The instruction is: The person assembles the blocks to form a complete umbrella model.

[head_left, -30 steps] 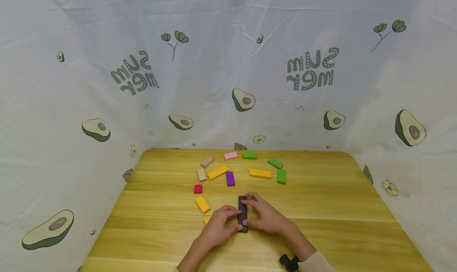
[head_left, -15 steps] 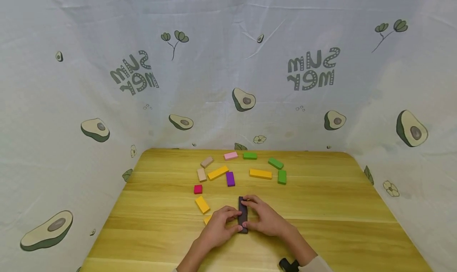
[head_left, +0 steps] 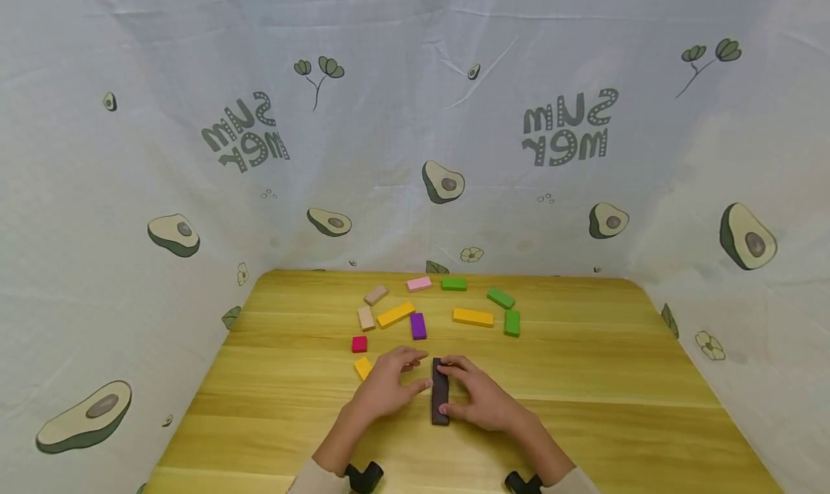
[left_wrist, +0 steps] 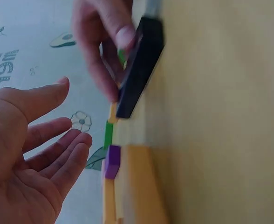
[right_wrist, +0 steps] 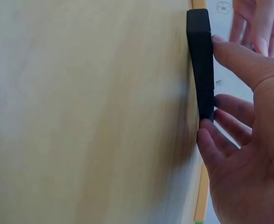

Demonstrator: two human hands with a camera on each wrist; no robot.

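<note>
Black bar [head_left: 439, 397]: lower centre of the head frame, on the counter [head_left: 616, 379]; one piece or several, unclear.
Right hand [head_left: 483, 399]: pinches the black bar, fingers hiding part of it.
Left hand [head_left: 386, 384]: spread, partly covering a yellow block [head_left: 362, 367].

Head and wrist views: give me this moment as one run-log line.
right hand: grips black bar | left hand: holds nothing, apart from black bar | purple block: beyond black bar, untouched

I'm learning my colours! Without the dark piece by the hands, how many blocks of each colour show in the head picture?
Yellow blocks: 3, one partly hidden
Green blocks: 3
Tan blocks: 2
Pink block: 1
Purple block: 1
Red block: 1
Total: 11
</note>
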